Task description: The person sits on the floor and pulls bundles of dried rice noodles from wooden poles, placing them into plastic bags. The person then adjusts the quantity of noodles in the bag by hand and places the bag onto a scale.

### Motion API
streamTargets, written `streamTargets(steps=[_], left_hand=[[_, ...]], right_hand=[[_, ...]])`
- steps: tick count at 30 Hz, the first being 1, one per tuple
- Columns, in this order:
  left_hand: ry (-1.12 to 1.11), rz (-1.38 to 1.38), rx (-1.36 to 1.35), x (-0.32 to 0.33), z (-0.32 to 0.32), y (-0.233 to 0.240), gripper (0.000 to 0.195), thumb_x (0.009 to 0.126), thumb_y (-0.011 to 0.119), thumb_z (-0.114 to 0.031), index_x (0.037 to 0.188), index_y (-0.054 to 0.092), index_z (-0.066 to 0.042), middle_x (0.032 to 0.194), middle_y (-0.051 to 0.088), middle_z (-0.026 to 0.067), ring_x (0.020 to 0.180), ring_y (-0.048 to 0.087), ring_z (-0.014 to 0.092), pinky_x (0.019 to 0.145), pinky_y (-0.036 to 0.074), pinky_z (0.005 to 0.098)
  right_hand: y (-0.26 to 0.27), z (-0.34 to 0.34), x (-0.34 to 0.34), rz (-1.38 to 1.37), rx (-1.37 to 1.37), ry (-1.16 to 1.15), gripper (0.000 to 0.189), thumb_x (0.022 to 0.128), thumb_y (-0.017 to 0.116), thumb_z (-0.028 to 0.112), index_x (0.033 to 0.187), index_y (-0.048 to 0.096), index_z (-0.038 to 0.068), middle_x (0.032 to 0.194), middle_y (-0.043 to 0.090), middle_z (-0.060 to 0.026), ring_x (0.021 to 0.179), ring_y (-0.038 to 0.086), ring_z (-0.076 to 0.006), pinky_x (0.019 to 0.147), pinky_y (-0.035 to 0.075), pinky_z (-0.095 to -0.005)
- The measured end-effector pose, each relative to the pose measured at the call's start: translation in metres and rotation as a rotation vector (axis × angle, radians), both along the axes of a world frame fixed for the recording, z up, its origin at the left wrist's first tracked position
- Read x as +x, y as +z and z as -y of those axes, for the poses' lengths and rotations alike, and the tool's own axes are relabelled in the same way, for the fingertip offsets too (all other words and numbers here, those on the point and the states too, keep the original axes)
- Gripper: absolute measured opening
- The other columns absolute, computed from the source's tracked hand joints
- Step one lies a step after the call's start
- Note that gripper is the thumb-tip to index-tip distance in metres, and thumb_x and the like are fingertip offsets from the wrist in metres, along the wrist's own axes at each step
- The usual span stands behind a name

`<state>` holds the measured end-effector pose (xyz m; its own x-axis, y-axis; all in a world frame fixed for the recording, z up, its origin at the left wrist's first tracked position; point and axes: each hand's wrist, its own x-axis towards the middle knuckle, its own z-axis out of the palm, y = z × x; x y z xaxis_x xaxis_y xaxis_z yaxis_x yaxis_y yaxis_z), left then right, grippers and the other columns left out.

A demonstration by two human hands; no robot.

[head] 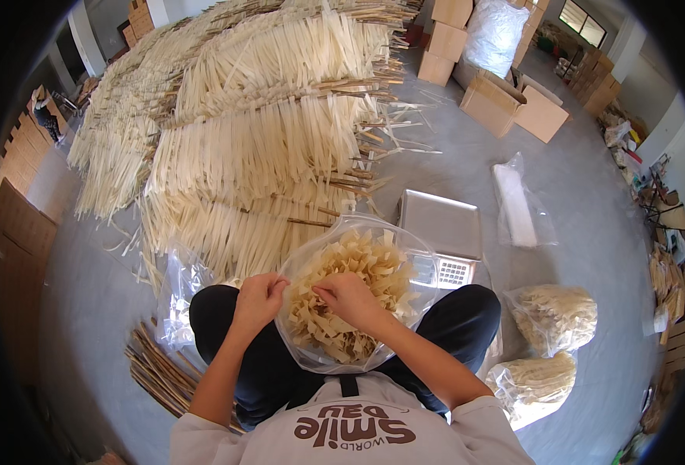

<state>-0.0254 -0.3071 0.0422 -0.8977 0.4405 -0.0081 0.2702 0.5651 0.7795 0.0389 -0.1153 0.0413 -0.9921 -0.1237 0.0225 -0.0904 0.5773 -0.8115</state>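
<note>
A clear plastic bag (429,250), its mouth spread wide, lies between my knees with a bundle of pale, flat dried strips (377,256) inside. At the bag's left rim is my left hand (261,296), thumb and fingers pinched together on what looks like the film edge. My right hand (345,296) hovers over the strips with its fingertips pinched; whether something thin is between them cannot be told. Just beyond the bag stands a digital scale with a metal platform (440,224) and a keypad (454,272), partly seen through the film.
Rows of pale strips hanging over sticks (249,145) cover the floor ahead. Filled bags (554,319) lie at right, below a flat plastic packet (515,203). Loose sticks (159,366) and empty clear bags (182,296) are at left. Cardboard boxes (493,102) stand farther off; a person (46,113) is far left.
</note>
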Motion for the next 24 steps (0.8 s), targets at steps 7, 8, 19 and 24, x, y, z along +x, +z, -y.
streamTargets(steps=[7, 8, 19, 24], left_hand=[[-0.006, 0.098, 0.063, 0.018, -0.014, 0.01, 0.015, 0.079, 0.055, -0.011, 0.074, 0.057, 0.003, 0.055, 0.051, 0.0176, 0.046, 0.05, 0.024, 0.048, 0.039, 0.0329], [-0.015, 0.055, 0.062, 0.02, -0.015, 0.01, 0.015, 0.079, 0.055, -0.012, 0.073, 0.056, 0.002, 0.056, 0.05, 0.0181, 0.047, 0.05, 0.027, 0.048, 0.038, 0.0338], [-0.062, -0.111, 0.023, 0.027, -0.015, 0.01, 0.03, 0.085, 0.053, -0.014, 0.059, 0.052, 0.001, 0.044, 0.046, 0.0018, 0.04, 0.042, 0.006, 0.039, 0.032, 0.0245], [0.031, 0.061, 0.057, 0.028, -0.008, 0.011, 0.018, 0.082, 0.054, -0.014, 0.075, 0.057, 0.002, 0.051, 0.048, 0.0152, 0.043, 0.048, 0.021, 0.045, 0.036, 0.0316]], right_hand=[[-0.001, 0.006, -0.003, -0.163, 0.264, -0.035, 0.012, 0.07, 0.06, 0.01, 0.07, 0.057, -0.002, 0.071, 0.057, -0.0195, 0.071, 0.057, -0.0363, 0.064, 0.046, -0.0423], [-0.005, 0.005, -0.004, -0.192, 0.361, -0.028, 0.01, 0.069, 0.059, 0.008, 0.067, 0.055, -0.002, 0.071, 0.056, -0.0202, 0.071, 0.057, -0.037, 0.063, 0.046, -0.0424], [-0.026, 0.004, -0.023, -0.155, 0.163, -0.019, 0.011, 0.07, 0.054, 0.005, 0.075, 0.061, -0.002, 0.07, 0.057, -0.0195, 0.071, 0.057, -0.0354, 0.062, 0.046, -0.0413], [-0.011, -0.004, -0.016, -0.006, 0.253, -0.028, 0.011, 0.073, 0.054, 0.007, 0.077, 0.061, -0.002, 0.074, 0.058, -0.0227, 0.074, 0.058, -0.0372, 0.065, 0.047, -0.0413]])
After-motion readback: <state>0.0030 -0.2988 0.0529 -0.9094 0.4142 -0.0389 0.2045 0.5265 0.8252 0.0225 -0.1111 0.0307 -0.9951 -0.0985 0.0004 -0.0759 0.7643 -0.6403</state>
